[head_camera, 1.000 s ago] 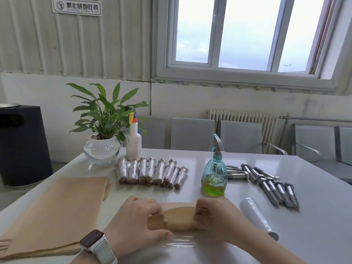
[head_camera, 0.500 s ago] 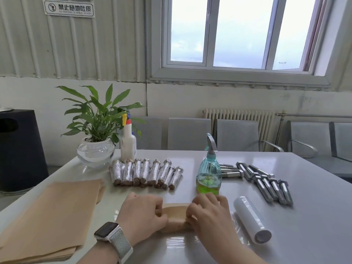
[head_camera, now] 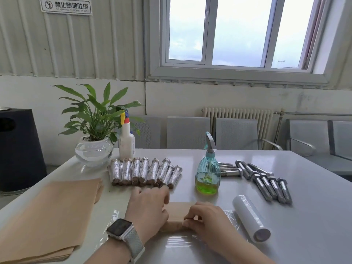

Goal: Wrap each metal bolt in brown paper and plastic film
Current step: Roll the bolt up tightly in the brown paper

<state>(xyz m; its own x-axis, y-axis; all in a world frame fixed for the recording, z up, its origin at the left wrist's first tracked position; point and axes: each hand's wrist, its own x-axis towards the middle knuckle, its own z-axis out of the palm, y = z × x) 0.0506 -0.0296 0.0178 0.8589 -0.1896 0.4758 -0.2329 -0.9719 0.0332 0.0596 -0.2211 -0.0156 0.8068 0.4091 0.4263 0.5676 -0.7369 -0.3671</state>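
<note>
A bolt rolled in brown paper (head_camera: pixel 176 216) lies crosswise on a sheet of clear plastic film (head_camera: pixel 179 244) near the table's front edge. My left hand (head_camera: pixel 147 210) covers its left end with curled fingers, and my right hand (head_camera: pixel 204 219) grips its right end. The bolt itself is hidden inside the paper. Several bare metal bolts (head_camera: pixel 266 180) lie at the right. A row of several wrapped bolts (head_camera: pixel 144 171) sits behind my hands. The film roll (head_camera: pixel 251 218) lies to the right of my right hand.
A stack of brown paper sheets (head_camera: pixel 47 216) fills the left front of the white table (head_camera: pixel 314 225). A teal spray bottle (head_camera: pixel 207 168) with green liquid stands mid-table. A potted plant (head_camera: pixel 93 130) and a white spray bottle (head_camera: pixel 126 138) stand at the back left.
Both hands have shifted along the paper roll, turning it on the film. The camera view has tilted and moved slightly.
</note>
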